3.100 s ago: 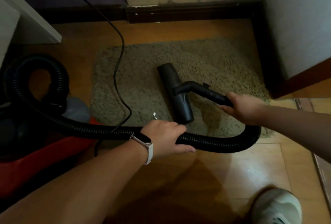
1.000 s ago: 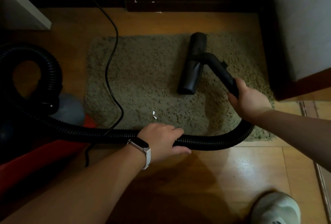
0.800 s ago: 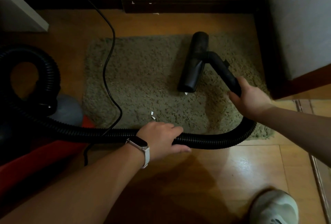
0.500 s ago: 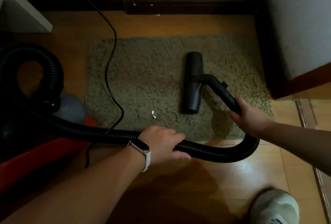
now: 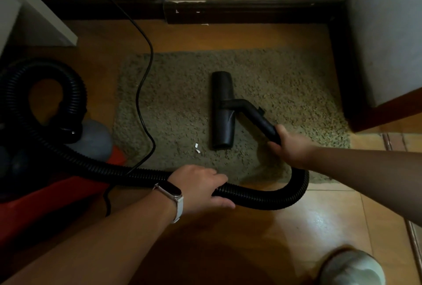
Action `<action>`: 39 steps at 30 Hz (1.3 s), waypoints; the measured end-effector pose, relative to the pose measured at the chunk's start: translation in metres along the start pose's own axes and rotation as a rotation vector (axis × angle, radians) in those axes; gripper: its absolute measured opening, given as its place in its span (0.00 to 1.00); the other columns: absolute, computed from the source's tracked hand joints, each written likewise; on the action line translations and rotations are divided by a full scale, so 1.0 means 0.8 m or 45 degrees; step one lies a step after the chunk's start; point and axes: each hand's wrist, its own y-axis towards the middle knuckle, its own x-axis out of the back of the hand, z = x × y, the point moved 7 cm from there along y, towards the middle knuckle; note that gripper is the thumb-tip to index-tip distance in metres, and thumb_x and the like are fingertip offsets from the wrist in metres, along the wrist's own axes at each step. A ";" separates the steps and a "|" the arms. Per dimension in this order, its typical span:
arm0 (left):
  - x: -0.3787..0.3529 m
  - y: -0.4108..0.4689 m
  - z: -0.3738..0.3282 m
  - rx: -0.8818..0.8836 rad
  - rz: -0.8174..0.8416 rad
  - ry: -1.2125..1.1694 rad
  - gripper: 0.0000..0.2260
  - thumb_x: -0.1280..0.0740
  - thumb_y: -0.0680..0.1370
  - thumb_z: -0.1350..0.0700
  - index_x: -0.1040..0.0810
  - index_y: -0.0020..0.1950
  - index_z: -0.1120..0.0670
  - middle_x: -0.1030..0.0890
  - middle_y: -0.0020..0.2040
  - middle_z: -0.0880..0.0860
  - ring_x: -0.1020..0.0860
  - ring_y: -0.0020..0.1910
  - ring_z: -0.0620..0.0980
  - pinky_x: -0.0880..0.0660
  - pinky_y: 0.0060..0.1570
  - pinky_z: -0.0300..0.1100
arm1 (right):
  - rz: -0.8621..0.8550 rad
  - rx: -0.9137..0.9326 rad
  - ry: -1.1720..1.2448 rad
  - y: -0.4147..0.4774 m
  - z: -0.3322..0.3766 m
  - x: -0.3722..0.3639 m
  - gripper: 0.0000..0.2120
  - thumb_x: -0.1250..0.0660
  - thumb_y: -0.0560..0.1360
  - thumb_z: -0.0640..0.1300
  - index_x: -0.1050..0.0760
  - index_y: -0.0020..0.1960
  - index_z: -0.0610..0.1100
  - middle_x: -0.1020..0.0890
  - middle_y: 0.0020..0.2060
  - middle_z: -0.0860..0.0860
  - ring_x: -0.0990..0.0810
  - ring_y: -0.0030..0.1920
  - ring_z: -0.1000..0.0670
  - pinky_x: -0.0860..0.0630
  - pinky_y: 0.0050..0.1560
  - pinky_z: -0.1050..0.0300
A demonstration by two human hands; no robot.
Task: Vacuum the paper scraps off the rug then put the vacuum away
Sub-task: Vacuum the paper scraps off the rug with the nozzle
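Far left: red vacuum body (image 5: 34, 205) on the wooden floor (image 5: 319, 227), deep in shadow, details hard to make out. A grey rounded part (image 5: 96, 138) sits just beside it. The black ribbed hose (image 5: 262, 200) makes a loop above the body, then runs right along the near edge of the rug (image 5: 285, 84).

A thin black power cord (image 5: 143, 93) drops from the top, crosses the rug's left part and meets the hose at the near edge.

The left hand (image 5: 201, 187), with a watch (image 5: 170, 193) on its wrist, grips the hose with fingers curled over the top and thumb underneath, just off the rug.

Two small white paper scraps (image 5: 196, 145) lie on the rug, near the near end of the floor head (image 5: 222, 111) but apart from it. The head lies flat mid-rug, pointing away.

A curved black wand (image 5: 251, 113) leaves the head's right side. The right hand (image 5: 290, 147), slightly blurred, is wrapped round the wand's near end. Below it the hose bends in a U back toward the left hand.

Bottom right: a pale shoe (image 5: 351, 268) on the floor. Far right: a pale wall panel (image 5: 388, 45) beside the rug.
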 end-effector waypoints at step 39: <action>-0.004 -0.035 0.002 -0.035 0.018 -0.066 0.27 0.47 0.76 0.27 0.25 0.56 0.46 0.22 0.44 0.46 0.22 0.42 0.48 0.23 0.42 0.47 | 0.115 0.627 -0.325 0.017 0.120 -0.010 0.23 0.43 0.79 0.65 0.39 0.70 0.56 0.22 0.41 0.53 0.23 0.37 0.51 0.24 0.41 0.54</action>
